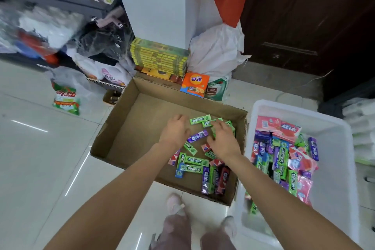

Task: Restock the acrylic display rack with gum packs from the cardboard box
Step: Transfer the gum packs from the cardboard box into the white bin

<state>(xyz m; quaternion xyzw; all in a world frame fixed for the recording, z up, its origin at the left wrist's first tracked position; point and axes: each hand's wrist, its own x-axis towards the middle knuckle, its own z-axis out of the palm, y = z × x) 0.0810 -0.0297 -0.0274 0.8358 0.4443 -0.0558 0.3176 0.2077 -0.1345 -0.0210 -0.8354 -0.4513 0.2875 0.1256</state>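
An open cardboard box (129,119) stands on the floor, its right half strewn with several gum packs in green, purple, red and blue. Both my hands reach down into it. My left hand (176,130) hovers palm down, fingers loosely bent, just left of a purple gum pack (197,136); nothing shows in its grasp. My right hand (223,140) lies spread over a cluster of green Doublemint packs (200,119) near the box's far right corner, fingertips touching them. No acrylic display rack is in view.
A white plastic bin (332,128) holding many more gum packs stands right of the box. Stacked yellow-green cartons (160,57), an orange packet (195,84) and plastic bags crowd the far side. Glossy tile floor (40,158) lies to the left; my feet are below the box.
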